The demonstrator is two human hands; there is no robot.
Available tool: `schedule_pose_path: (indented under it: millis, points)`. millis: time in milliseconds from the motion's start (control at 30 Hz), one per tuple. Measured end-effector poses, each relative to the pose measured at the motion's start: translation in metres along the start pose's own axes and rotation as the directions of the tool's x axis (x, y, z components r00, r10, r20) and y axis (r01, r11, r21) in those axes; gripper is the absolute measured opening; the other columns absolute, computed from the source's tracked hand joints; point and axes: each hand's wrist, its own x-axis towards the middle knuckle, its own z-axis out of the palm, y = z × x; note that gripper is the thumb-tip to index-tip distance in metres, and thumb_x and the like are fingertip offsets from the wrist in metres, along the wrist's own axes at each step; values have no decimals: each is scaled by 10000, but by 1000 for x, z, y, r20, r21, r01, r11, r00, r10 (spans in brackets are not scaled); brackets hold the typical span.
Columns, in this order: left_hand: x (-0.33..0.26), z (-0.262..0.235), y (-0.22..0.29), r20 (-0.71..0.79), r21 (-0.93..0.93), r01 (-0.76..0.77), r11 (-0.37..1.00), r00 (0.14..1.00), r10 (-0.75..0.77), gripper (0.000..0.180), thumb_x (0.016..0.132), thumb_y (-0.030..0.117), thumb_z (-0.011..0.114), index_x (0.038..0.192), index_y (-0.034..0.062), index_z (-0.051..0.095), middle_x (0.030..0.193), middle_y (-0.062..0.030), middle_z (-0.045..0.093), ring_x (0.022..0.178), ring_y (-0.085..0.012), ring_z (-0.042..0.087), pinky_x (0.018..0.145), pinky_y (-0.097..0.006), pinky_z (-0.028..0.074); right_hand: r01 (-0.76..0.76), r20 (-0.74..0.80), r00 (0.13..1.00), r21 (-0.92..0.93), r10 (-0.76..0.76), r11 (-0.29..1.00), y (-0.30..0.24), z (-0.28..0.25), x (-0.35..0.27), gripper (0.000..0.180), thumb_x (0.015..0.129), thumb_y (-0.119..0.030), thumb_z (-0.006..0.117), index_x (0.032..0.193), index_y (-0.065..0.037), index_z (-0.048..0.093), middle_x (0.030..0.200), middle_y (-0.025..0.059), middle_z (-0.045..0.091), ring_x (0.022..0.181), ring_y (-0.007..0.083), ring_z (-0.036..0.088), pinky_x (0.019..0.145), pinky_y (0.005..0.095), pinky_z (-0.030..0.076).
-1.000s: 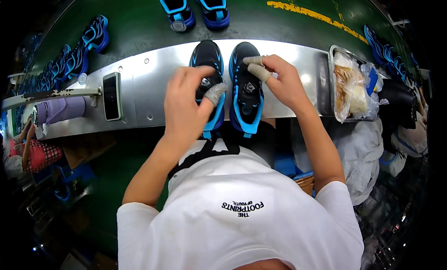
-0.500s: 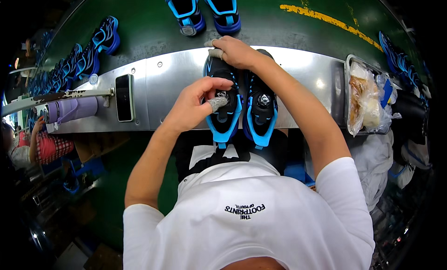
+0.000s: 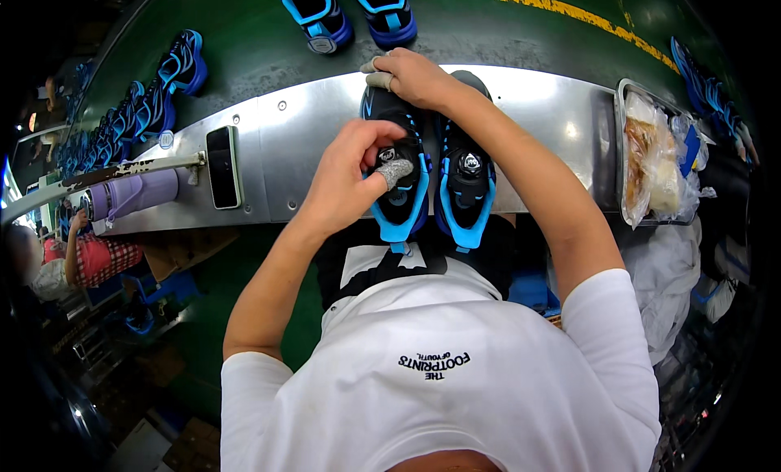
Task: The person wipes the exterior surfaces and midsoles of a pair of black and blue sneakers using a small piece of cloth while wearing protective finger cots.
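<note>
On the steel bench (image 3: 309, 159), my left hand (image 3: 346, 183) pinched the dial of the left black-and-blue shoe (image 3: 399, 167) while my right hand (image 3: 415, 78) clamped its toe; it seemed light, soft-sided, best gripped at toe and heel.

A dark phone (image 3: 222, 166) lies face up on the metal ledge (image 3: 301, 147), left of centre. Further left rests a lilac bottle (image 3: 134, 193) on its side, with a long metal rail (image 3: 130, 170) just above it. On the green belt (image 3: 244, 41) beyond the ledge stands another blue-and-black pair (image 3: 350, 13) — and a row of blue shoes (image 3: 138, 106) curves off to the left. At the right, a metal tray (image 3: 630, 159) holds clear plastic bags (image 3: 655, 167). A person in a red checked shirt (image 3: 93, 256) stands at the far left.
</note>
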Motion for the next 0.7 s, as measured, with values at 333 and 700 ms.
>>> schedule_pose_path:
  millis: [333, 700]
  points:
    - [1, 4, 1, -22, -59, 28, 998, 999, -30, 449, 786, 48, 712, 1219, 46, 593, 973, -2, 551, 852, -108, 445, 807, -251, 389, -4, -59, 998, 19, 5, 1000, -3, -1, -4, 303, 936, -313, 585, 1140, -109, 676, 1010, 176, 639, 1021, 347, 587, 901, 411, 460]
    - [0, 13, -7, -176, 66, -15, 998, 984, 26, 450, 800, 93, 731, 1233, 76, 611, 1004, -11, 592, 883, -118, 480, 846, -247, 395, -32, -37, 999, 28, 33, 999, 2, -2, -6, 315, 931, -319, 586, 1153, -115, 676, 1022, 183, 645, 1014, 357, 594, 899, 421, 461]
